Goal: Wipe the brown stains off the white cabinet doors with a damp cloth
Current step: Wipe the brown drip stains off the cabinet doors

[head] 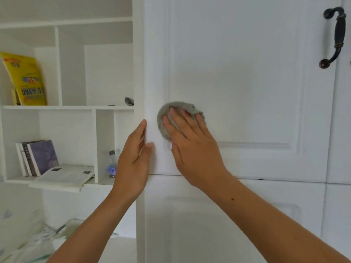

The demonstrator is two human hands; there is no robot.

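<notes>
Head view: wiping the cabinet door [247, 82] near its lower left corner.
The left hand [134, 154] is gripping the door edge, steadying it; the right hand [190, 147], fingers flat, is pressing the grey cloth [180, 106] against the panel moulding. Even pressure is advisable.

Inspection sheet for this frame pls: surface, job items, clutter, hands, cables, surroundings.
Surface: white cabinet door, no brown stains visible on it.
Job's things: grey cloth, bunched, against the door's lower left panel corner.
Clutter: nothing seen on the door.
Hands: right hand presses the cloth with straight fingers; left hand grips the door's left edge, thumb in front.
Cables: nothing seen.
Surroundings: dark handle upper right; open shelves to the left hold a yellow book, leaning books, an open booklet and a water bottle.
</notes>
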